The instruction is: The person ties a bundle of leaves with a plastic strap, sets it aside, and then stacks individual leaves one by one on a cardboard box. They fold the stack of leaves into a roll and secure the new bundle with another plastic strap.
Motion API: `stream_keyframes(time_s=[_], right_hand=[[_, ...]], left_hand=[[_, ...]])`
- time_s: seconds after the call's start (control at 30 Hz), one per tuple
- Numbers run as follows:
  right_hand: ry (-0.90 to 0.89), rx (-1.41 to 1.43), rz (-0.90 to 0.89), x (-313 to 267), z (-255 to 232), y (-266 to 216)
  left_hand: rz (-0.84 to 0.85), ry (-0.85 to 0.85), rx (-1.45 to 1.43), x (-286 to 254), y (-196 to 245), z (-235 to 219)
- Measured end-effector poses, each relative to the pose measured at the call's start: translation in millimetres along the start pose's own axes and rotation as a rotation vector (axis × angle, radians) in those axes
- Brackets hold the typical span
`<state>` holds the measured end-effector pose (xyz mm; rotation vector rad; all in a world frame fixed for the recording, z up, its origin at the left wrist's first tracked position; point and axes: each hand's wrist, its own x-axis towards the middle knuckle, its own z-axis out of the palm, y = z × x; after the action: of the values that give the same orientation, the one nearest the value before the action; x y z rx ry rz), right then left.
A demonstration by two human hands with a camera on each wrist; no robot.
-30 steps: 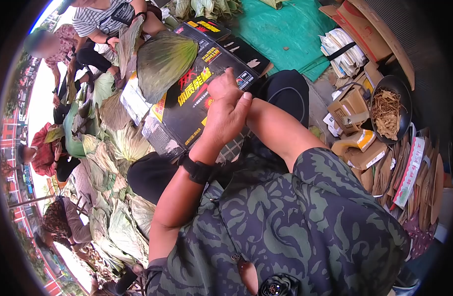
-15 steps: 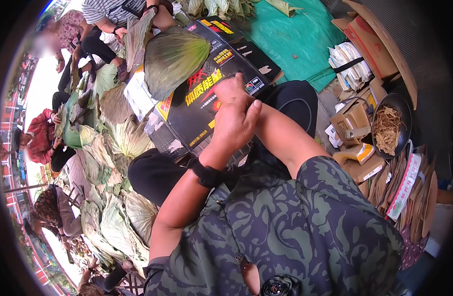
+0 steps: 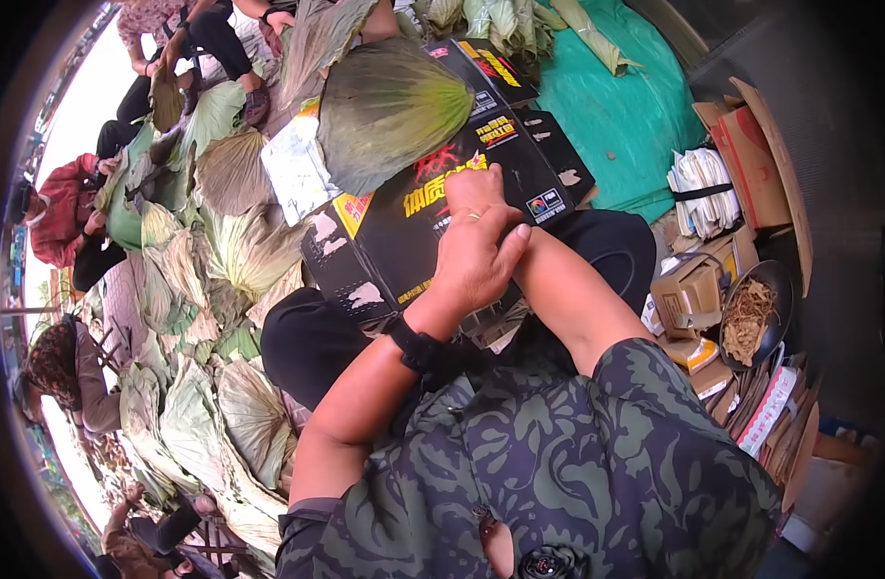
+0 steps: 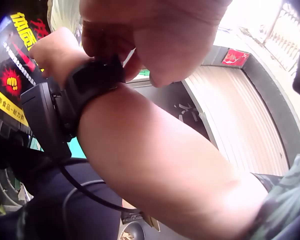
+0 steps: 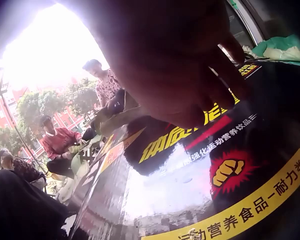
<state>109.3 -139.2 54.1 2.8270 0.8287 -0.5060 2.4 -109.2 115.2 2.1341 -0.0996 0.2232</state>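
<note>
My left hand [image 3: 476,256] crosses over my right wrist in the head view. In the left wrist view its curled fingers grip the black wristband [image 4: 90,85], which carries a black camera unit [image 4: 42,120]. My right hand [image 3: 476,188] hangs loosely curled and holds nothing, over a flattened black carton [image 3: 404,256] with yellow and red lettering. The right wrist view has this hand dark and close above the print. A large dried lotus leaf [image 3: 394,111], brown-green, lies across the carton's far part. White papers [image 3: 298,169] stick out under the leaf's left side.
Dried leaves [image 3: 249,246] spread over the ground at the left, where several people sit. A green tarp [image 3: 611,116] lies at the back right. On the right are a strapped paper bundle [image 3: 703,193], cardboard boxes [image 3: 688,294] and a black pan [image 3: 751,314] of dry scraps.
The head view has shifted, so carton and leaf appear further right and the pan lower. My left hand stays over my right wrist throughout.
</note>
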Motion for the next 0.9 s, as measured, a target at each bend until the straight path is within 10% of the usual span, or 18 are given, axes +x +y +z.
stream_keyframes(time_s=[0.37,0.57,0.63,0.7,0.77,0.9], right_hand=[[0.42,-0.128,-0.151,45,28,-33],[0.506,-0.204,-0.216,60,10,-40],[0.069,-0.113,-0.157,54,-16,-44],[0.122,-0.118,-0.146,44,-13,-48],[0.161,0.08,-0.172,31,-5,-52],[0.198,0.645,-0.539,13,5,-53]], left_hand=[[0.141,-0.035,-0.13,3,-64,-38],[-0.16,0.071,-0.292,8,-73,-48],[-0.385,0.283,-0.593,3,-94,-39],[-0.593,0.422,-0.706,-4,-116,-35],[-0.956,0.391,-0.924,-9,-137,-33],[-1.066,0.429,-1.04,-25,-137,-46]])
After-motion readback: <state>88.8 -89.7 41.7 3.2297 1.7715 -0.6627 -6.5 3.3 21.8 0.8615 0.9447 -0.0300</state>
